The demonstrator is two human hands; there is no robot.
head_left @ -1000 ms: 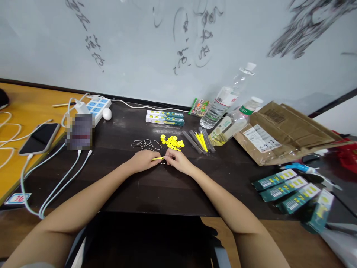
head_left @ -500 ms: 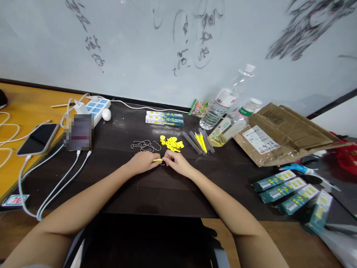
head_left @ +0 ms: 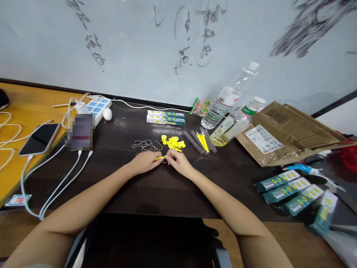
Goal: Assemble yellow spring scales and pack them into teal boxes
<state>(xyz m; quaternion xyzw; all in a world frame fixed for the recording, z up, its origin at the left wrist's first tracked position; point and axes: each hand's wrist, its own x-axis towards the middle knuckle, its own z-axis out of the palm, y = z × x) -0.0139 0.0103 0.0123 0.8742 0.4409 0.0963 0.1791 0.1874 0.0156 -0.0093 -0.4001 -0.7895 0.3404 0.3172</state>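
Observation:
Between my two hands, low over the dark table, is a slim yellow plastic stick (head_left: 159,158). My left hand (head_left: 145,162) is closed around it, leaving its tip pointing right. Fingers of my right hand (head_left: 178,162) are pinched together at that tip; a thin wire curve (head_left: 164,162) shows just below them, but what they grip is mostly hidden. Bent metal wires (head_left: 145,145) lie loose behind my left hand. Small yellow plastic parts (head_left: 173,142) form a pile behind my right hand. Clear tubes (head_left: 193,142), with yellow sticks (head_left: 202,142) among them, lie to the right.
Two slim boxes (head_left: 166,117) lie at the back. Two bottles (head_left: 223,106) lean near a cardboard package (head_left: 279,130) on the right, with several green boxes (head_left: 287,191) in front. A power strip (head_left: 99,109), phone (head_left: 40,139) and cables occupy the left.
The yellow stick's tip has tilted slightly upward between my hands. The whole view has shifted a little; both hands keep their closed grip.

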